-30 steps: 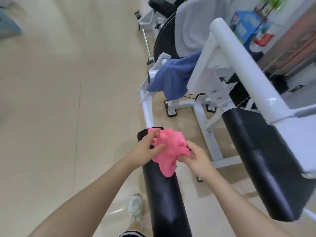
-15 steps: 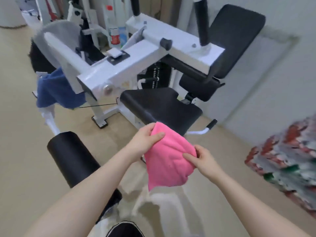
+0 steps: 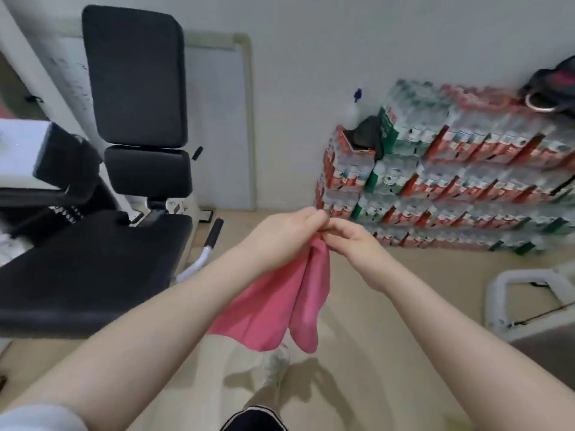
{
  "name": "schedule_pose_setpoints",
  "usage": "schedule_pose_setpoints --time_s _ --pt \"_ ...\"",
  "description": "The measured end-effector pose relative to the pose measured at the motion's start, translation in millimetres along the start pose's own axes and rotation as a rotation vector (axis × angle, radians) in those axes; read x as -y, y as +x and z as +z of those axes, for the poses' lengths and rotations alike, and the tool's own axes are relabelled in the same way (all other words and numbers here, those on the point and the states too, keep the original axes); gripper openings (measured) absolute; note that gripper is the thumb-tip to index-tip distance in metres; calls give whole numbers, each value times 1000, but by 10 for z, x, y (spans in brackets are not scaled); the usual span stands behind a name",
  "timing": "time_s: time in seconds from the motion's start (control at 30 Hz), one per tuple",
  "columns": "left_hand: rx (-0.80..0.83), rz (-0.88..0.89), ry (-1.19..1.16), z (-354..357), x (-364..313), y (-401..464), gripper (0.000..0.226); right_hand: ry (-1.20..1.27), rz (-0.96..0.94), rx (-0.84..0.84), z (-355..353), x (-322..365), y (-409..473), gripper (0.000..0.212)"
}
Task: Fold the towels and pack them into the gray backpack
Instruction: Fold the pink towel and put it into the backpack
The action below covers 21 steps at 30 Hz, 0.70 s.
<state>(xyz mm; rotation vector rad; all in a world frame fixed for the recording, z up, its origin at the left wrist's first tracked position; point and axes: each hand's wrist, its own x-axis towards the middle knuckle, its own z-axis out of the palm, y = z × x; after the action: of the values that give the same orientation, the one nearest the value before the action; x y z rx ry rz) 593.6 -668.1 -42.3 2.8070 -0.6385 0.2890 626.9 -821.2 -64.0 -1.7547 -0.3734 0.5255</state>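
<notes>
A pink towel (image 3: 292,300) hangs in the air in front of me, above the beige floor. My left hand (image 3: 280,234) and my right hand (image 3: 348,241) pinch its top edge close together, fingers touching. The cloth droops down in two loose folds below them. No gray backpack shows in this view.
A black padded gym seat (image 3: 93,269) with an upright backrest (image 3: 137,79) stands at the left. Stacked packs of bottled water (image 3: 451,175) line the wall at the right, with a dark bag (image 3: 550,85) on top. A white machine frame (image 3: 529,293) sits at the lower right. My shoe (image 3: 275,365) is below.
My view has swung right, away from the machine with the blue and grey towels. The pink towel went from a bunched lump to hanging open, and my hands came together at its top.
</notes>
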Motion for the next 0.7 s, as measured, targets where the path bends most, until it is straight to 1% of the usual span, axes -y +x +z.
schedule_pose_setpoints --time_s 0.03,0.1,0.17,0.23,0.3,0.33,0.4,0.43,0.5,0.57,0.63,0.7 --pt "-15 34 -20 15 40 166 29 7 9 7 -114 2 79 24" --pt "33 65 -41 63 160 502 29 -27 28 -2 -349 1 254 20" --pt "93 75 -47 110 330 854 31 -110 44 -25 -574 -5 457 16" --pt "127 84 -79 143 509 1209 24 -213 52 -48 -785 16 664 11" --pt "162 106 -174 198 678 1534 14 -298 63 -71 -986 62 861 9" --pt "205 118 -212 237 749 1686 15 -325 65 -103 -1090 95 953 11" --pt "344 108 -292 329 853 1958 24 -315 71 -207 -1309 128 1098 15" --pt "411 87 -364 393 899 2076 27 -284 77 -253 -1419 124 1152 16" --pt "503 22 -617 510 957 2317 26 -207 89 -317 -1648 98 1247 15" --pt "488 -27 -873 618 953 2577 20 -133 90 -389 -1880 41 1332 15" --pt "390 -80 -1018 731 879 2863 20 -38 83 -465 -2095 -38 1444 15" --pt "280 -205 -1193 837 734 3169 23 32 82 -513 -2295 -130 1603 15"
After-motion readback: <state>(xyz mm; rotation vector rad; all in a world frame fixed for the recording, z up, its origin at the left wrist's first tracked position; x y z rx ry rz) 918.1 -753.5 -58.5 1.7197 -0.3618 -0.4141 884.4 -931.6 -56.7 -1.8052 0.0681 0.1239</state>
